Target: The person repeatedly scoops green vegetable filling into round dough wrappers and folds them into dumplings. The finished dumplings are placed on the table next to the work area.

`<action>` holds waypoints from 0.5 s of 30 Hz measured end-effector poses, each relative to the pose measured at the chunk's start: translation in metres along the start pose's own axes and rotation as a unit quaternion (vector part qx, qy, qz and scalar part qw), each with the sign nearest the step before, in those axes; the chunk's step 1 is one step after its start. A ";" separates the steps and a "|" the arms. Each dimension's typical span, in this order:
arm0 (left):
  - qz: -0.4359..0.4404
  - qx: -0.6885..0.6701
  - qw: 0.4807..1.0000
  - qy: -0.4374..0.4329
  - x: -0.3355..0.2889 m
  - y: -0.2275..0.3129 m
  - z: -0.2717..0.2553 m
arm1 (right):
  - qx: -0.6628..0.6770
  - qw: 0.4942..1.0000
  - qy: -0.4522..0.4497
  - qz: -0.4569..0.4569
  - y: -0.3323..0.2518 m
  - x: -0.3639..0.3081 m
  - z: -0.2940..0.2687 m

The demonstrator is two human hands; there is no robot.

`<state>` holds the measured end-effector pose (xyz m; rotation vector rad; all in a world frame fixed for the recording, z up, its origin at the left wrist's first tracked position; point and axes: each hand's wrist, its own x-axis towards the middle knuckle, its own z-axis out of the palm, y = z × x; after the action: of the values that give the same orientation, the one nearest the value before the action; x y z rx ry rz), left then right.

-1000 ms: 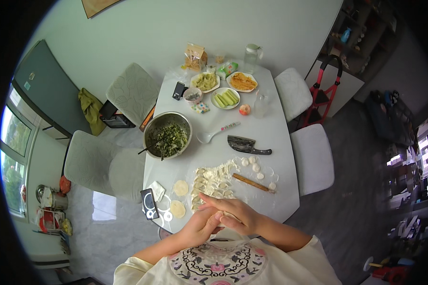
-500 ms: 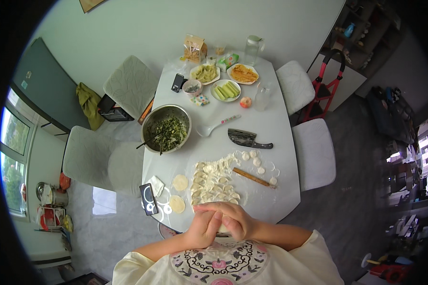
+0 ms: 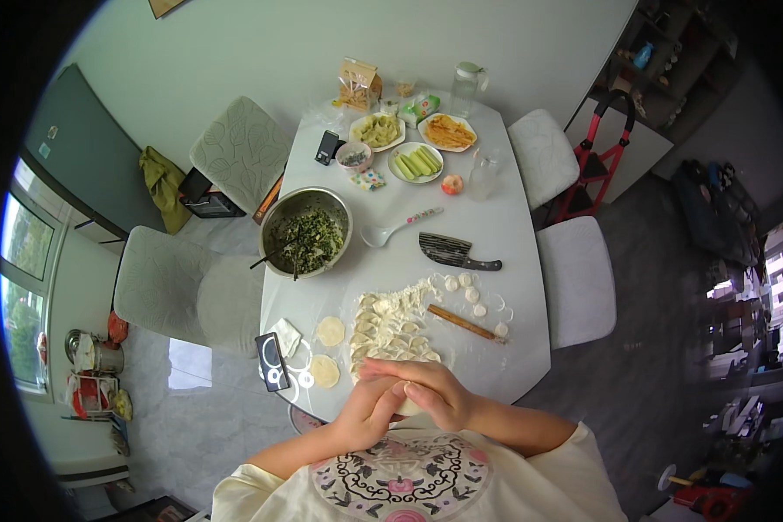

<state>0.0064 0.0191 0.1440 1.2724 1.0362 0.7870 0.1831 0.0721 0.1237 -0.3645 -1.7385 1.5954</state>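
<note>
At the near edge of the table, in front of my shirt, both hands are pressed together around a dumpling [image 3: 409, 407]; only a pale bit of its dough shows. My left hand [image 3: 372, 414] cups it from the left, thumb on top. My right hand [image 3: 438, 393] closes over it from the right, fingers overlapping the left ones. Just beyond the hands, rows of folded dumplings [image 3: 387, 335] lie on floured tabletop. Two round dough wrappers [image 3: 325, 371] are to their left. A wooden rolling pin [image 3: 466, 324] and several small dough balls [image 3: 471, 296] lie to their right.
A steel bowl of chopped green filling [image 3: 305, 233] stands left, with chopsticks in it. A white spoon [image 3: 400, 228] and a cleaver [image 3: 458, 251] lie mid-table. Plates of food [image 3: 416, 163], an apple [image 3: 451, 184] and a glass jug [image 3: 467, 90] are farther back. A phone [image 3: 272, 363] lies near left.
My hands have shifted slightly up and the thumbs have moved along the dumpling's edge, pressing closer together. The view has tilted a little; the table things look unmoved.
</note>
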 end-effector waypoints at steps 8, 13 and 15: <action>0.089 0.081 0.992 0.023 -0.006 0.008 0.006 | -0.107 0.993 0.030 -0.044 -0.001 -0.010 0.021; 0.164 0.081 0.982 0.049 -0.004 0.001 0.014 | -0.105 0.991 0.069 -0.048 0.007 -0.017 0.029; 0.108 0.065 0.991 0.039 -0.001 0.000 0.015 | -0.098 0.991 0.083 -0.038 0.009 -0.019 0.029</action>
<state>0.0200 0.0130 0.1438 1.4925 1.0376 0.9525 0.1747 0.0397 0.1106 -0.5055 -1.7618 1.3058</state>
